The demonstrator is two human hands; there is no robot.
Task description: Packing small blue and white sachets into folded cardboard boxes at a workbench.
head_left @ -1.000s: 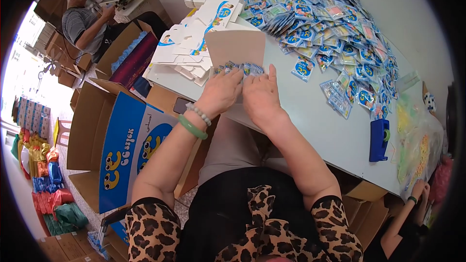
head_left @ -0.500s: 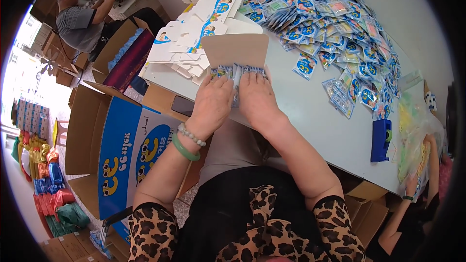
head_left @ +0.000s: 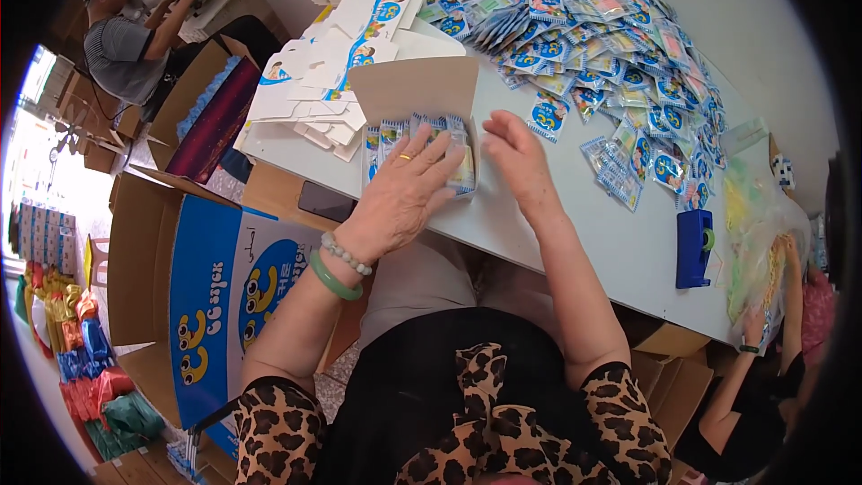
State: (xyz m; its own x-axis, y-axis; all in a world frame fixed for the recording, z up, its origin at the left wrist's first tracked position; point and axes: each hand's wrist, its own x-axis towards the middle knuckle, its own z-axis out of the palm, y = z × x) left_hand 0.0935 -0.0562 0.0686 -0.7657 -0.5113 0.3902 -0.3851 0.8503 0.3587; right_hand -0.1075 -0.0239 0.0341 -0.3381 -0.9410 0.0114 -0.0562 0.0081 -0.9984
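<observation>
A small white carton (head_left: 415, 88) stands at the table's near edge with its flap raised. Blue-and-white sachets (head_left: 388, 135) are lined up upright inside it. Over the carton lies my left hand (head_left: 404, 187), fingers spread across the sachets and holding nothing; it hides part of them. My right hand (head_left: 523, 166) is just off the carton's right side, its fingers loosely bent and apart, with nothing visible in it.
A big heap of sachets (head_left: 575, 27) covers the table's far right. Flattened white cartons (head_left: 350, 54) are stacked at the far left. A blue tape dispenser (head_left: 693, 249), a dark phone (head_left: 325, 201) and a large cardboard box (head_left: 144, 260) are nearby. Two other people work at the sides.
Both hands were together on the sachets in the carton. My right hand has lifted out to the right, while the left has spread its fingers and shifted across the carton.
</observation>
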